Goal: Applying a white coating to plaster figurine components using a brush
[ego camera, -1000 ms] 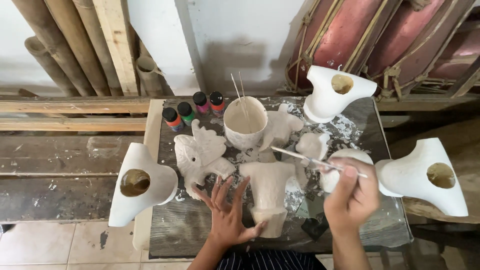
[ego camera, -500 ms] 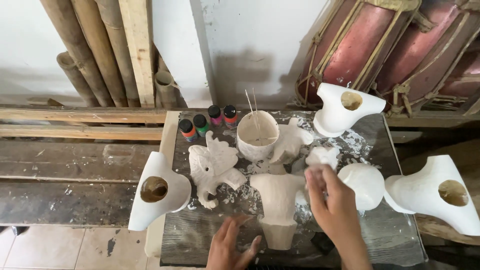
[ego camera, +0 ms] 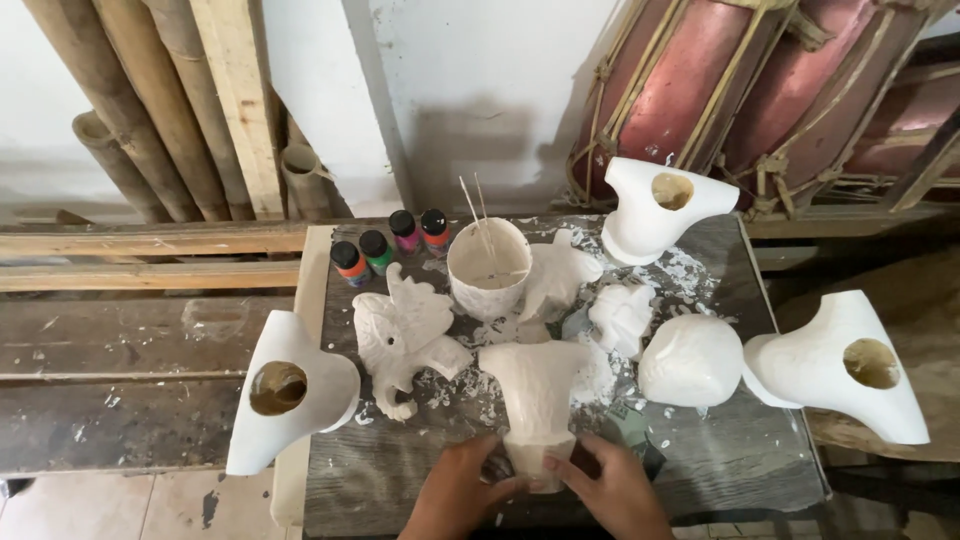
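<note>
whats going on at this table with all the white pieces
A person grips the base of a white plaster cast with both hands, left hand and right hand, at the table's near edge. Around it sit an elephant figure, a cup with sticks, four paint bottles and more white casts.

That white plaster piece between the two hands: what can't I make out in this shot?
- Head view: base of the white plaster piece, hidden by the left hand and right hand.
- Both wrists, cut off by the bottom edge.
- Contents of the white cup, too small to tell.
- Dark object beside the right hand, mostly covered.
</note>
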